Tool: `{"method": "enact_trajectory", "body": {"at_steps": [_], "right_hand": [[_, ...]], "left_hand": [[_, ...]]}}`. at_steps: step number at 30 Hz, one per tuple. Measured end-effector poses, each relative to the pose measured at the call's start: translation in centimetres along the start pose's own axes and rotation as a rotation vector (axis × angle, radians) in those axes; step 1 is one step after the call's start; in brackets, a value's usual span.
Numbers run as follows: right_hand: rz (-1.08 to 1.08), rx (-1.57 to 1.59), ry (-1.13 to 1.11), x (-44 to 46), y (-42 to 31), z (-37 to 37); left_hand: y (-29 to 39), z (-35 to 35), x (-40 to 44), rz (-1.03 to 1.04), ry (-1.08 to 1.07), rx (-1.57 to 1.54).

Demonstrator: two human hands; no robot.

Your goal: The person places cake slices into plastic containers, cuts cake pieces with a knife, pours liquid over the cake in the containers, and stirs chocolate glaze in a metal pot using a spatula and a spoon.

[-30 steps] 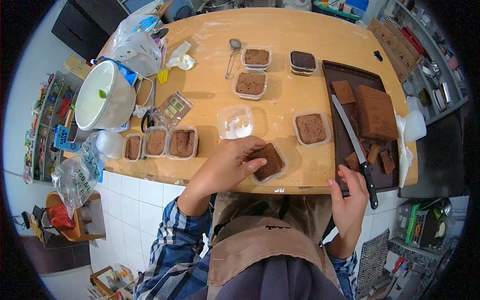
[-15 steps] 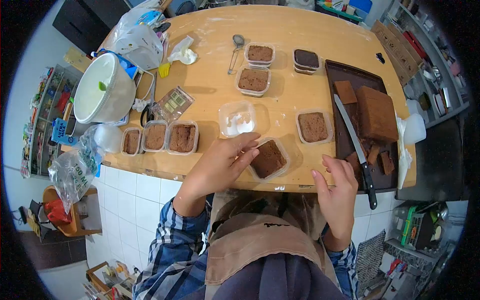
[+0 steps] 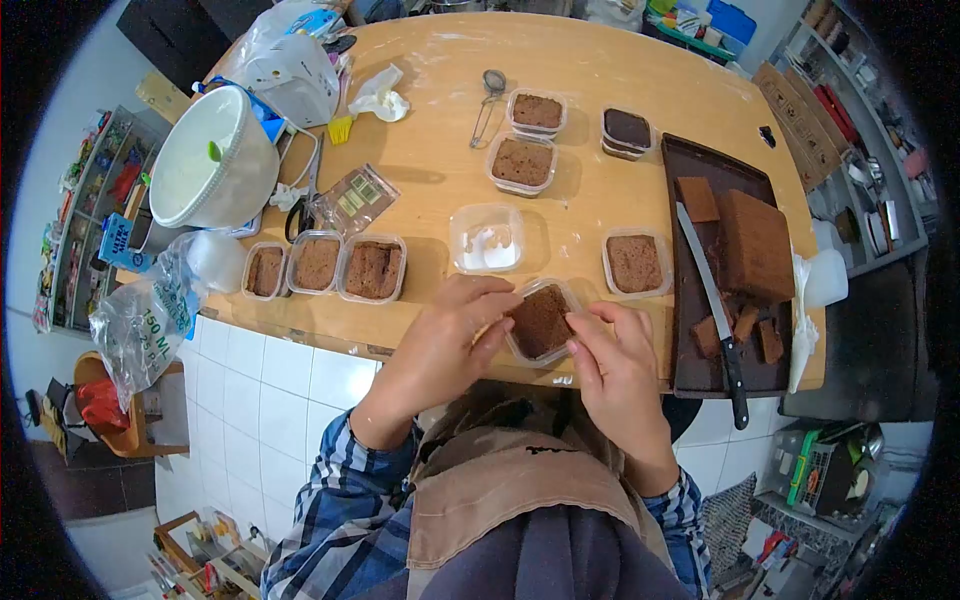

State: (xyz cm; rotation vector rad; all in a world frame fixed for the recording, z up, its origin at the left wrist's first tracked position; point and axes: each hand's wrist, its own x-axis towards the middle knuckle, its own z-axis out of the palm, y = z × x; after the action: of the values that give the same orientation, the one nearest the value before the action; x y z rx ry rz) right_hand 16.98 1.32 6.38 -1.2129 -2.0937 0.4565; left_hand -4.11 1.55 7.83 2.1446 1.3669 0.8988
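A clear plastic tub (image 3: pixel 560 285) with a piece of brown cake (image 3: pixel 540 320) in it stands at the table's near edge, between my hands. My left hand (image 3: pixel 450 340) is at its left side, thumb and fingers closed in at the rim. On the other side my right hand (image 3: pixel 618 365) has its bent fingertips and thumb at the rim and the cake's right edge. Whether the fingertips press the cake or only the tub, I cannot tell. Just behind is a tub with white cream (image 3: pixel 490 245) on its bottom. Another cake tub (image 3: pixel 636 263) sits to the right.
A dark baking tray (image 3: pixel 690 375) at right carries a cake block (image 3: pixel 755 245), offcuts and a knife (image 3: pixel 712 270). Several cake tubs (image 3: pixel 372 270) line the left front. A bowl of cream (image 3: pixel 215 160), scissors (image 3: pixel 300 215) and a small strainer (image 3: pixel 490 85) lie farther off.
My right hand has moved left from beside the tray to the cake tub, and its fingers have closed in. My left hand stays at the tub's left side. The view has shifted slightly.
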Motion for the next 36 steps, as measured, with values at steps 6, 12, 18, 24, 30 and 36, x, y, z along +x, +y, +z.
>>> {"method": "enact_trajectory", "body": {"at_steps": [6,12,18,24,30,36], "right_hand": [[-0.014,-0.028,-0.061,-0.1,0.0,0.9],[0.028,-0.01,-0.093,-0.4,0.2,1.0],[0.055,0.041,-0.036,-0.1,0.2,1.0],[0.03,0.031,-0.008,0.8,0.3,1.6],[0.024,0.026,0.01,2.7,1.2,2.9],[0.057,0.055,-0.01,3.3,1.4,3.6]], "left_hand": [[-0.1,1.5,-0.7,-0.001,-0.001,0.081],[-0.8,1.9,-0.8,-0.013,0.03,0.03],[-1.4,2.3,-1.3,-0.071,0.112,-0.07],[-1.5,2.5,-1.7,-0.089,0.117,-0.064],[-1.5,2.8,-1.6,-0.093,0.137,-0.093],[-1.7,3.0,-1.4,-0.098,0.163,-0.101]]}}
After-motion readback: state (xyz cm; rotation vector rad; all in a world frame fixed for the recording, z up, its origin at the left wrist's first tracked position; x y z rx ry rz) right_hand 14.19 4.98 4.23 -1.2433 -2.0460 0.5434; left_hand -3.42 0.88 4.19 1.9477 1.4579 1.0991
